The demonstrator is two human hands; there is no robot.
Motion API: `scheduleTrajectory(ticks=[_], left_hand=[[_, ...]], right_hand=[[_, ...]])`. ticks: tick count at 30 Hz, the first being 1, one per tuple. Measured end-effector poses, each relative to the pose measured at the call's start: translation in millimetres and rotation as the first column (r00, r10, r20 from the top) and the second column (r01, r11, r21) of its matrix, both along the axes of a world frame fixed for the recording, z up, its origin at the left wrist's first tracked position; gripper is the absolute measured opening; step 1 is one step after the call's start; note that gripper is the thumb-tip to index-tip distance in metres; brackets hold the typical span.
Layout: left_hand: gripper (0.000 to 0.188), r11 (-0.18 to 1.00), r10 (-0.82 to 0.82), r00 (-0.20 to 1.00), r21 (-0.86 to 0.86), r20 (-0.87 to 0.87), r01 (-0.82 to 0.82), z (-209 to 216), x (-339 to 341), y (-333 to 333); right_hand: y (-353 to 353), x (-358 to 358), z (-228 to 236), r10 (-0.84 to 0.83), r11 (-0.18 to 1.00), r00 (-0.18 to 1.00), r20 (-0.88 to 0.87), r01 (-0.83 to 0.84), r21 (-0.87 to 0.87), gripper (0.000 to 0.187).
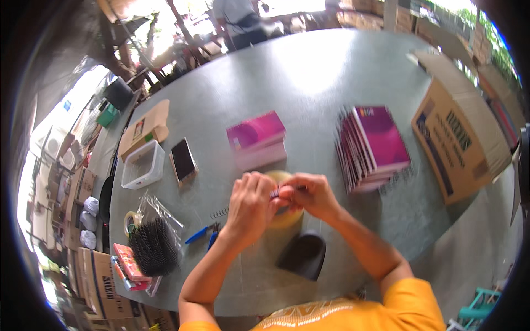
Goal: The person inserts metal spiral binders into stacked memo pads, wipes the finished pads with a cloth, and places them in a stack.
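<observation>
My left hand [249, 201] and my right hand [309, 194] meet over the middle of the grey table [309, 77], fingers pinched together on a small dark spiral piece [274, 193]. A wire spiral [220, 212] trails out to the left from under my left hand. Beneath both hands lies a roll of clear tape [285, 216]. A black pouch [302, 255] rests just in front of the tape, toward me.
A stack of pink books [257, 140] and a fanned pile of spiral notebooks [372, 146] lie beyond my hands. A cardboard box [461, 140] stands right. At left are a phone [183, 159], clear tub [143, 165], bag of black spirals [153, 245], blue-handled pliers [203, 234]. A person [240, 22] stands far off.
</observation>
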State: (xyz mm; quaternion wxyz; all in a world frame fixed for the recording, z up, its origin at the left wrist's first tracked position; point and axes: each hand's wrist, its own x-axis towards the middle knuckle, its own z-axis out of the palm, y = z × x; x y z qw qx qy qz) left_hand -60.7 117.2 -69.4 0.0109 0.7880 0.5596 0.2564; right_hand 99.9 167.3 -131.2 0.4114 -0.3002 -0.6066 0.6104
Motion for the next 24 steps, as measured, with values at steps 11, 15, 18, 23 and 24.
scheduleTrajectory(ticks=[11, 15, 18, 23, 24], left_hand=[[0.024, 0.993, -0.018, 0.998, 0.118, -0.059, 0.025, -1.6, -5.3, -1.7], [0.029, 1.0, 0.02, 0.994, 0.024, -0.105, -0.017, -6.5, -15.0, -1.8], [0.031, 0.999, 0.021, 0.998, 0.032, -0.059, -0.019, 0.5, -3.9, -0.8], [0.029, 1.0, 0.012, 0.994, -0.01, -0.113, -0.013, -11.1, -13.4, 0.7], [0.028, 1.0, 0.024, 0.996, -0.009, -0.089, -0.025, -8.6, -10.1, -0.7]], right_hand=[[-5.9, 5.1, -0.1, 0.032, 0.982, 0.989, -0.144, -0.058, -0.177, 0.021], [-10.4, 0.9, 15.0, -0.022, 0.959, 0.992, -0.123, -0.014, -0.284, 0.018], [-3.5, 5.7, 1.0, 0.072, 0.978, 0.994, -0.083, -0.087, -0.189, 0.019], [-9.2, 5.5, 7.5, -0.039, 0.976, 0.982, -0.186, -0.002, -0.219, 0.017], [-7.1, 8.4, 4.0, -0.017, 0.972, 0.992, -0.125, -0.014, -0.236, 0.017]])
